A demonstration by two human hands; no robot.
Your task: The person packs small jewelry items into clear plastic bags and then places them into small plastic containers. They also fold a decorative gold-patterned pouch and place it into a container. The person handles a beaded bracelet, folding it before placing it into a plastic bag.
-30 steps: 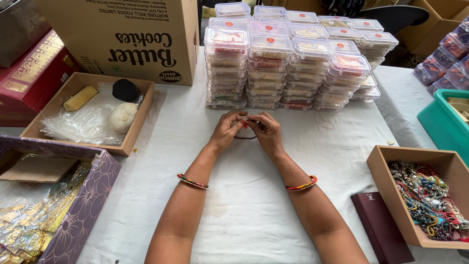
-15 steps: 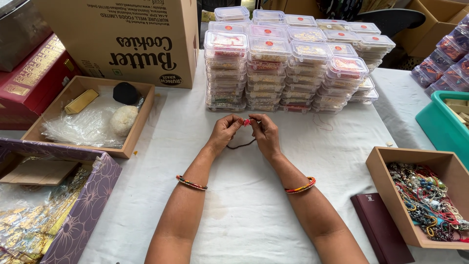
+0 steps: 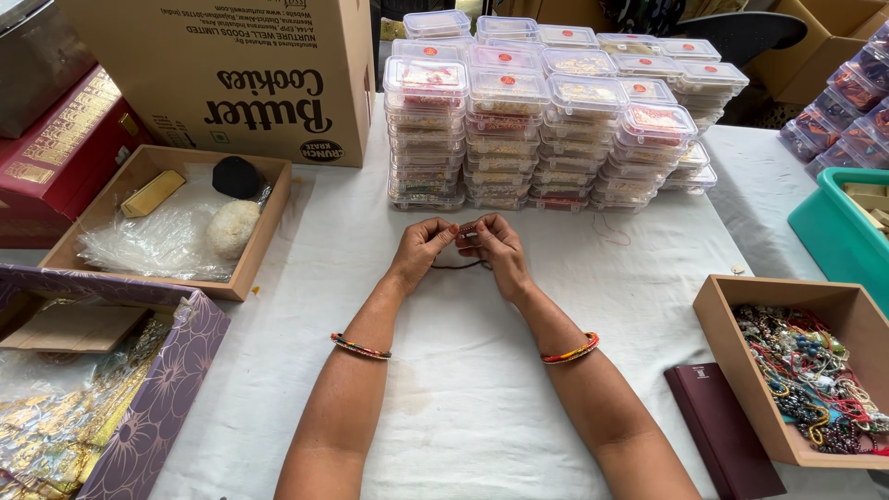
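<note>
Left hand (image 3: 421, 248) and right hand (image 3: 501, 248) raised close together over the middle of the white-clothed tabletop (image 3: 463, 407), fingertips nearly touching, both pinched on a thin dark thread bracelet (image 3: 460, 265) with a small red bead between the fingers; loop of the thread hanging slack below the hands, just above the cloth. Beaded bangle (image 3: 361, 347) on the left wrist, orange-red bangle (image 3: 572, 351) on the right. Just beyond the hands, on the far side, a block of stacked clear plastic containers (image 3: 546, 130) with red dots on the lids, several rows deep. Far left, a large cardboard carton (image 3: 231, 69); near it a shallow wooden tray (image 3: 269, 218) holding crumpled clear plastic, a whitish ball, a black lump and a gold bar-shaped piece. Near left, a purple floral box (image 3: 171, 389) filled with gold-coloured packets. Near right, a wooden box (image 3: 732, 343) full of tangled beaded threads in red, blue and gold, with a dark maroon booklet (image 3: 722, 431) lying just beside it. Far right edge, a teal plastic bin (image 3: 829, 231).
</note>
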